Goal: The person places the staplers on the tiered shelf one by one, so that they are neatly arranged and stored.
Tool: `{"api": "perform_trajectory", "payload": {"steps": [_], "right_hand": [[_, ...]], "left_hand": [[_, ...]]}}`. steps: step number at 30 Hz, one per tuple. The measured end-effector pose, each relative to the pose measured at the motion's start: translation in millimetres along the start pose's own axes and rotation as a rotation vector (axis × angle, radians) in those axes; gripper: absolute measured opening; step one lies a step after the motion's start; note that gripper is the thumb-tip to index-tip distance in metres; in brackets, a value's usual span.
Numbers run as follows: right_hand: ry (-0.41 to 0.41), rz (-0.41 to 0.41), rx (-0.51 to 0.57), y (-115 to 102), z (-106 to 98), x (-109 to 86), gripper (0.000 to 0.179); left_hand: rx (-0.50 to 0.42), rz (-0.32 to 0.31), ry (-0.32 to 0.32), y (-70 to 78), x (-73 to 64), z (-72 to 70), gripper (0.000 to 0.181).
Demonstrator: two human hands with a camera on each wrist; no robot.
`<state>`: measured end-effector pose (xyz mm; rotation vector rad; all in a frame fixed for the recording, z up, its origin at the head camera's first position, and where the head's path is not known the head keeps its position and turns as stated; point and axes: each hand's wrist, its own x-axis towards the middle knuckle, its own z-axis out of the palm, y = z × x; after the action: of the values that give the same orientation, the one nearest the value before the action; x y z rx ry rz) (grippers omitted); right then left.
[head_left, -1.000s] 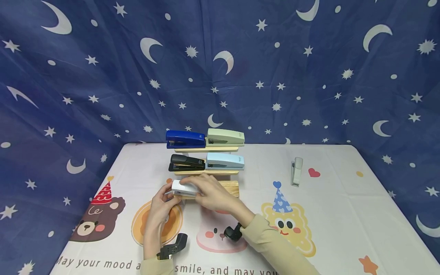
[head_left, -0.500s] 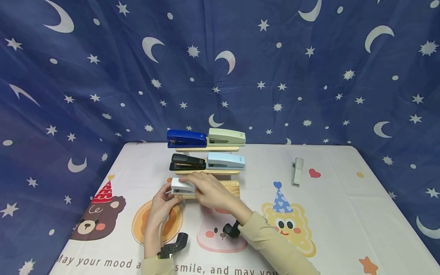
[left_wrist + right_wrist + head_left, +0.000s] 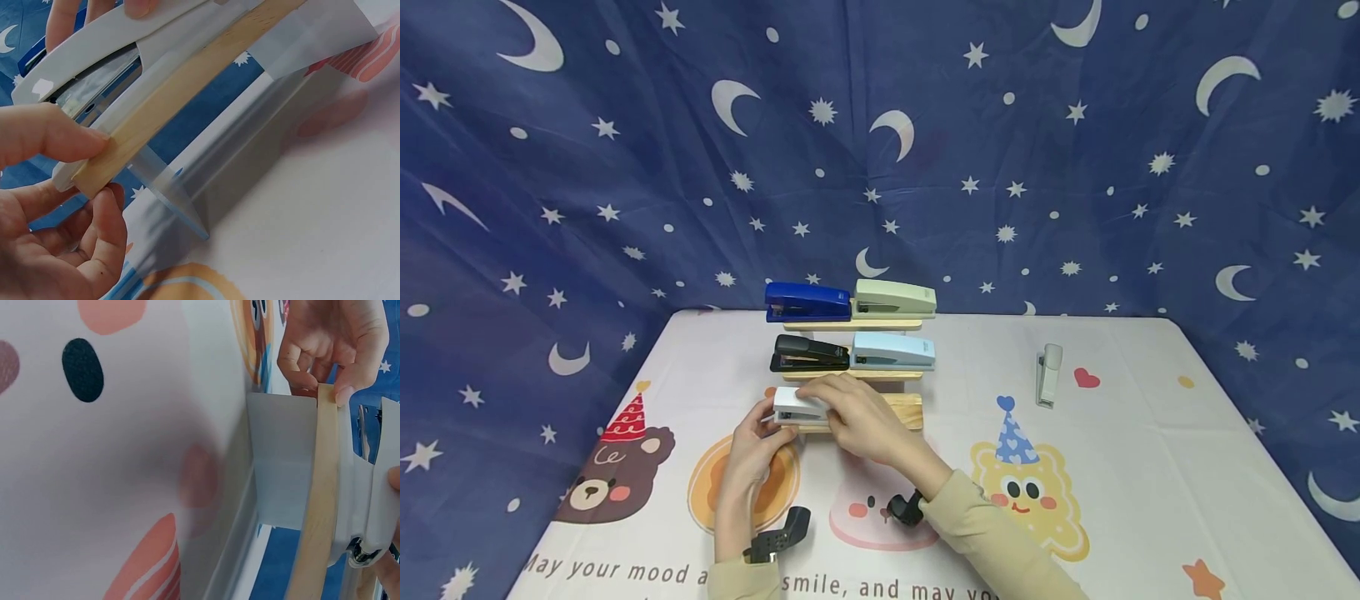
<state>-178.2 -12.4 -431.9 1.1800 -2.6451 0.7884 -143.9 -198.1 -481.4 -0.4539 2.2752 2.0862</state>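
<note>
A white stapler (image 3: 799, 405) lies lengthwise on the left part of the lowest wooden shelf (image 3: 904, 410) of a tiered rack. My right hand (image 3: 867, 423) grips the stapler from above, covering its right end, with fingertips on its top. At the shelf's left end my left hand (image 3: 754, 446) pinches the wooden edge. In the left wrist view its thumb lies on the wood (image 3: 147, 128) beside the stapler's base, and the other fingers curl beneath. The right wrist view shows the stapler's hinge end (image 3: 364, 550) next to my right fingers.
Behind, the middle shelf bears a black stapler (image 3: 808, 354) and a light blue stapler (image 3: 892, 352). On the top shelf sit a dark blue stapler (image 3: 807, 302) and a pale green stapler (image 3: 895, 298). A small grey-white stapler (image 3: 1048, 375) stands apart on the tablecloth, to the right.
Within the right hand's grip the white stapler has shifted slightly left, to line up with the shelf's left end. The left hand has stayed at that end.
</note>
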Motion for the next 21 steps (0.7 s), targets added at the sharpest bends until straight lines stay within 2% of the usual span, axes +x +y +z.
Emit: {"api": "perform_trajectory", "payload": {"steps": [4, 11, 21], "right_hand": [[0.048, 0.012, -0.019, 0.9, 2.3, -0.4, 0.048], [0.086, 0.068, 0.016, 1.5, -0.9, -5.3, 0.044], [0.191, 0.041, 0.023, 4.8, -8.5, -18.3, 0.044]], "left_hand": [[0.005, 0.000, 0.003, -0.8, 0.3, 0.3, 0.061], [0.002, 0.005, 0.005, -1.4, 0.8, 0.3, 0.062], [-0.013, -0.007, 0.015, -0.3, 0.9, 1.8, 0.063]]}}
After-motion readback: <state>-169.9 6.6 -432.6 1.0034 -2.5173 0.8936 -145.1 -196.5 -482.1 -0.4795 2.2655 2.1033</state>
